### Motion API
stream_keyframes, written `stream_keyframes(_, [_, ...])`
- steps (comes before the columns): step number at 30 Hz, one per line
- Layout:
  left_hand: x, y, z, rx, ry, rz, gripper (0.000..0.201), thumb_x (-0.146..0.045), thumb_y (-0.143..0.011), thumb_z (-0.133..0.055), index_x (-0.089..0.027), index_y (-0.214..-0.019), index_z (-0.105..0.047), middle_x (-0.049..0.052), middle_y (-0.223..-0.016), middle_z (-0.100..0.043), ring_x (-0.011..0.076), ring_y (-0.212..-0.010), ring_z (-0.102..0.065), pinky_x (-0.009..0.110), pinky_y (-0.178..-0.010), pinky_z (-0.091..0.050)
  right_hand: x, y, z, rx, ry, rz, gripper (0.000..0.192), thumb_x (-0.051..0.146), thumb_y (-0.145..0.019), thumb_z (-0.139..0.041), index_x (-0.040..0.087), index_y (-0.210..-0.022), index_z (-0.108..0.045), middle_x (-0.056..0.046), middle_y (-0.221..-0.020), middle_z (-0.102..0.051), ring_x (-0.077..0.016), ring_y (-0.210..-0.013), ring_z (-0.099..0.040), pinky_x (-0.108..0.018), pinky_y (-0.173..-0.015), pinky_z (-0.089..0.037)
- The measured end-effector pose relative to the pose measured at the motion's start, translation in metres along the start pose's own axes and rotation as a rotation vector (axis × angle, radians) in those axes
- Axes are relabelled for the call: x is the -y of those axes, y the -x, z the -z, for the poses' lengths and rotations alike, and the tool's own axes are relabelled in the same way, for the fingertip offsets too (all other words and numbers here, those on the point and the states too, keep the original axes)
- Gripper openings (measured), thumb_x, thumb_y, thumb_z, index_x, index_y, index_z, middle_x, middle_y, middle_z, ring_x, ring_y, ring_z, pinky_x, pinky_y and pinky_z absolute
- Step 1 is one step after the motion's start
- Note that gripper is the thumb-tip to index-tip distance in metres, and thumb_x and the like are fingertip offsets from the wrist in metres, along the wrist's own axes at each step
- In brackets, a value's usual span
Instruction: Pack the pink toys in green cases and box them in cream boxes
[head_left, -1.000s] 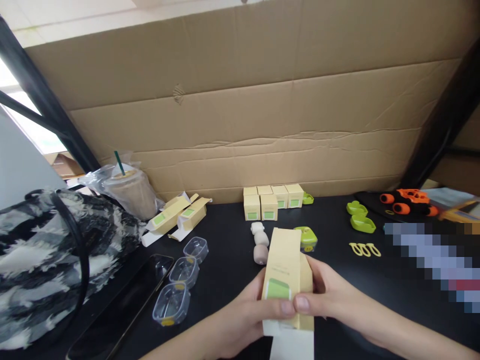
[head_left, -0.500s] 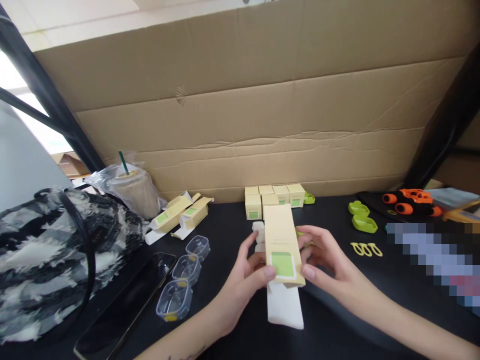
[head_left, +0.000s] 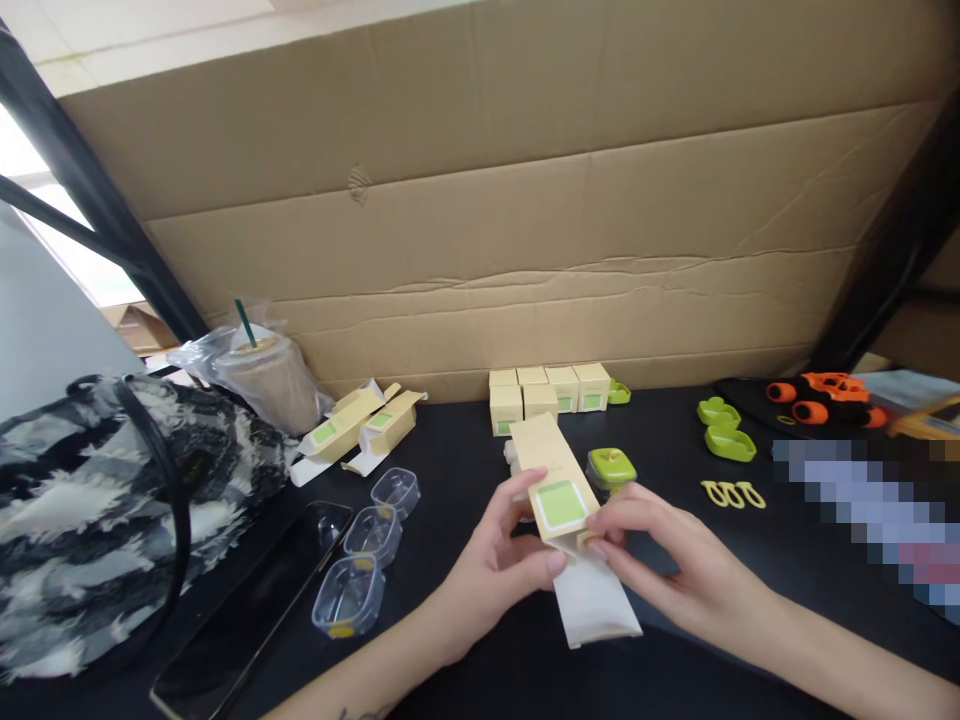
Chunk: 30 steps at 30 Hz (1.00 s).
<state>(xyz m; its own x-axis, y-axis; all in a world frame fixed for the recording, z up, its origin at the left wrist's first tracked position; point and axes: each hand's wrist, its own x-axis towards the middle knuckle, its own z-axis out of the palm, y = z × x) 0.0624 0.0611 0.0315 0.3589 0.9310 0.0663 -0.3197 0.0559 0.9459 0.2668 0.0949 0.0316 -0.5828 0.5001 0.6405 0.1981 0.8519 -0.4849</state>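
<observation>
Both hands hold a flattened yellow carton (head_left: 551, 480) with a green label, low over the black table (head_left: 465, 640). My left hand (head_left: 499, 555) pinches its near left corner. On the near right side, my right hand (head_left: 660, 560) grips it at the label's edge. A white flap (head_left: 592, 600) hangs from the carton's near end. A small green lidded case (head_left: 611, 467) sits just right of the carton. Several pale foam pieces lie behind the carton, mostly hidden.
Folded yellow boxes (head_left: 547, 395) stand at the cardboard wall. Two unfolded cartons (head_left: 360, 425) and clear plastic shells (head_left: 367, 560) lie left. Further left are a phone (head_left: 255, 610), a patterned bag (head_left: 90, 510) and a bagged drink (head_left: 266, 385). Green cases (head_left: 724, 430), yellow clips (head_left: 731, 493) and orange parts (head_left: 821, 400) lie right.
The carton has swung from upright and close to me to lying lower and further out, its far end now angled left. Both hands shifted their grip to its near end.
</observation>
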Motion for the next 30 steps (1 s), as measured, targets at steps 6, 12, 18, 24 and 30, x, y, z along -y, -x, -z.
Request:
stream_keyframes(6, [-0.002, -0.002, -0.002, -0.098, 0.028, 0.029, 0.057, -0.042, -0.075, -0.071, -0.031, -0.125, -0.046, 0.003, -0.098, -0.065, 0.0130, -0.073, -0.064, 0.025, -0.063, -0.052, 0.003, -0.001, 0.006, 0.015, -0.086, 0.065, 0.028, 0.029, -0.096, -0.048, 0.026, -0.123, -0.044, -0.001, -0.084, -0.053, -0.0151, -0.076, -0.056, -0.027, -0.068, -0.051])
stream_keyframes(12, [-0.005, -0.002, -0.003, -0.125, 0.044, 0.048, 0.062, -0.041, -0.073, -0.074, -0.032, -0.127, -0.045, 0.004, -0.110, -0.064, 0.0211, -0.093, -0.063, 0.033, -0.077, -0.051, 0.009, -0.002, 0.017, 0.076, 0.201, 0.319, 0.030, 0.038, -0.091, -0.057, 0.025, -0.118, -0.052, -0.003, -0.088, -0.055, -0.0142, -0.073, -0.056, -0.025, -0.062, -0.050])
stream_keyframes(18, [-0.001, -0.002, -0.002, -0.083, 0.022, 0.070, 0.059, -0.042, -0.073, -0.074, -0.032, -0.124, -0.046, 0.002, -0.100, -0.065, 0.0169, -0.089, -0.062, 0.029, -0.077, -0.048, 0.011, 0.000, 0.011, 0.022, 0.192, 0.262, 0.021, 0.019, -0.096, -0.048, 0.019, -0.117, -0.049, -0.005, -0.088, -0.060, -0.0145, -0.074, -0.057, -0.026, -0.064, -0.050])
stream_keyframes(24, [0.002, -0.001, -0.001, -0.026, 0.011, 0.062, 0.057, -0.048, -0.076, -0.068, -0.032, -0.124, -0.043, 0.003, -0.104, -0.063, 0.0140, -0.079, -0.063, 0.033, -0.077, -0.050, 0.011, -0.002, 0.010, -0.051, 0.207, 0.207, 0.017, 0.015, -0.094, -0.050, 0.020, -0.109, -0.055, -0.004, -0.083, -0.057, -0.0143, -0.071, -0.057, -0.025, -0.060, -0.050])
stream_keyframes(30, [0.003, -0.001, 0.001, 0.043, 0.014, 0.025, 0.061, -0.048, -0.070, -0.074, -0.034, -0.123, -0.044, 0.003, -0.107, -0.059, 0.0161, -0.085, -0.062, 0.033, -0.076, -0.050, 0.011, -0.004, 0.008, -0.059, 0.173, 0.143, 0.013, 0.018, -0.094, -0.050, 0.021, -0.106, -0.055, -0.004, -0.083, -0.057, -0.0150, -0.069, -0.057, -0.026, -0.058, -0.050])
